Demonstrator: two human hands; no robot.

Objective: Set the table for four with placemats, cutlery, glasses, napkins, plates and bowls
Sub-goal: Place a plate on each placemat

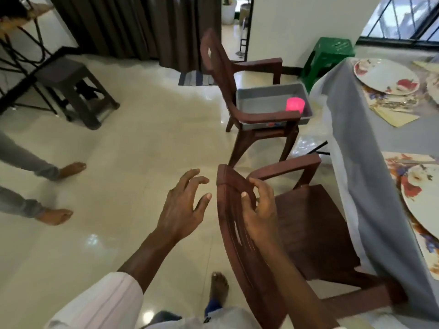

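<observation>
Head cam: my left hand [183, 205] hangs open, fingers spread, just left of the near chair [308, 233]. My right hand [259, 210] is at its top rail, thumb touching, fingers curled; can't tell if it grips. Far plate [384, 77] and near plate [422, 210] lie on the table [356, 162] at right, pink cup [295, 105] in the grey tray [261, 98] on the far chair [221, 67].

The floor [142, 150] on the left is wide, so hands can move there. The left hand [183, 207] hangs with fingers spread in that room, just beside the near chair [308, 233]. This chair's tall back stands between the person and the desk [351, 150], and the right hand [259, 210] holds its top. The far chair [218, 65] blocks the desk's side too, with a tray [261, 100] on its seat. A gap lies between the two chairs. Someone's feet [71, 169] stand far left
</observation>
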